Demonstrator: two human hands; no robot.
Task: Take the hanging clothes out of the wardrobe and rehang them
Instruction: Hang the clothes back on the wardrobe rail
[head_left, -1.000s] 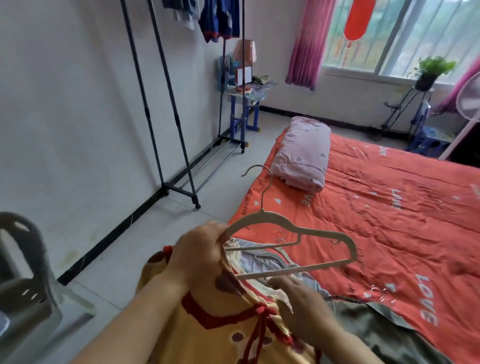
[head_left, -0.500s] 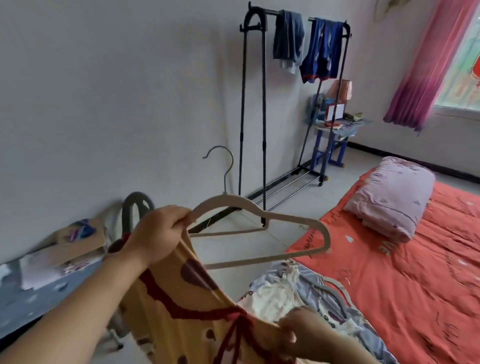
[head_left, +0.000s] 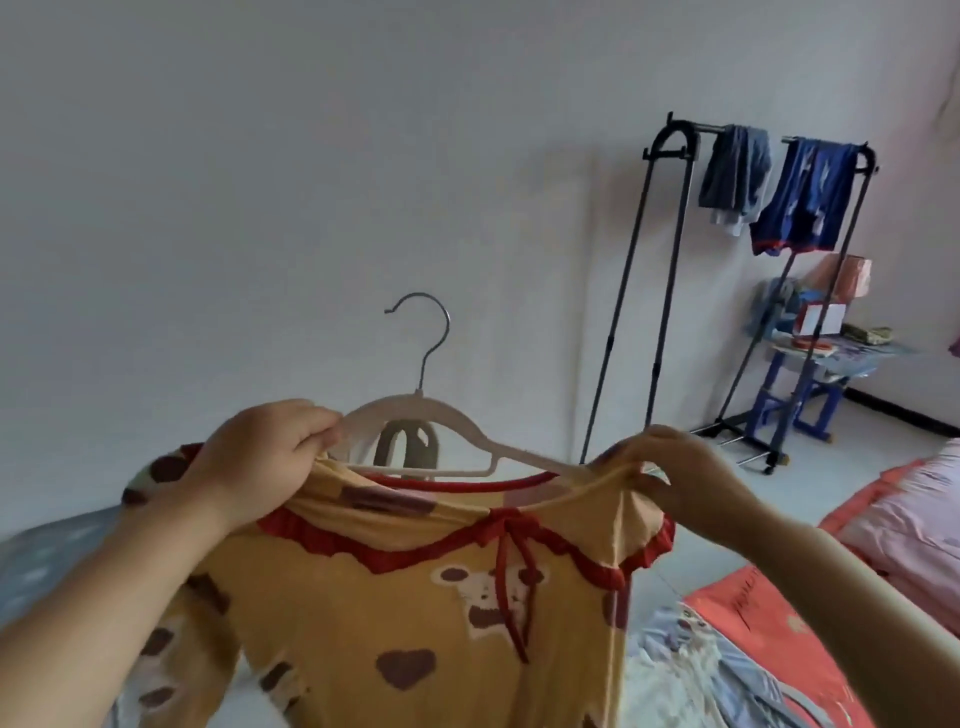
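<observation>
Arms raised: left hand (head_left: 260, 462) pinches hanger (head_left: 415, 405) and yellow top (head_left: 415, 623) with curled fingers (head_left: 311, 426); right hand (head_left: 691, 478) seemingly pinches the other shoulder.

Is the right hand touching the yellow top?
Touching. Head view shows the right hand pinching the yellow top by its shoulder, at the hanger end.

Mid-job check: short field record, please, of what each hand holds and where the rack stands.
left hand: grips one end of the hanger with the top's fabric
right hand: pinches the top's shoulder over the hanger's other end
hanger: white, hook up, held in the air
top: yellow, red frilled collar, hangs below both hands
rack: black, by the wall to the right, blue clothes draped over its bar
step: top not yet on the rack
</observation>
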